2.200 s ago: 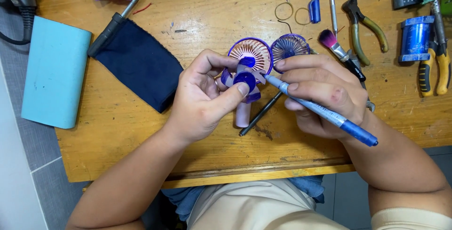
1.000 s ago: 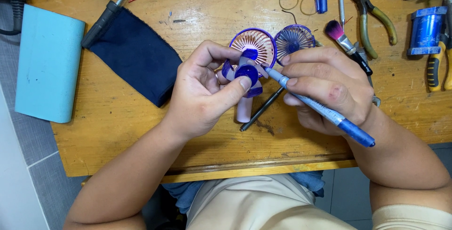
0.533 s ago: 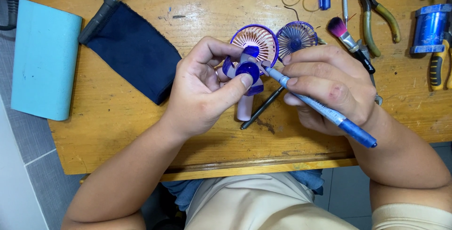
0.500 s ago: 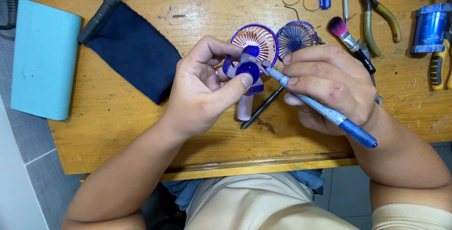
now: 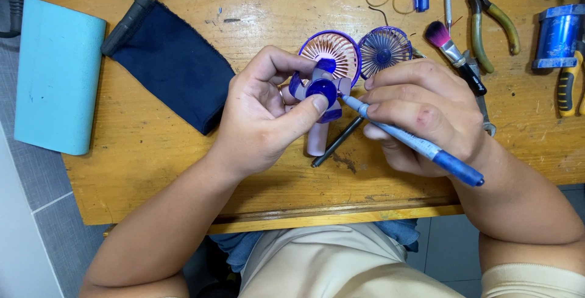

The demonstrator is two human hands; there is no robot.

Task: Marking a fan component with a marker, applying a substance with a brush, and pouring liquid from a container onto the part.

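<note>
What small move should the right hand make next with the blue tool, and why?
Probably ease the blue tool tip a little further left into the hub of the blue fan blade piece. The right hand holds the tool pen-style with its tip just beside the piece, which the left hand pinches under the thumb above the small purple fan.
</note>
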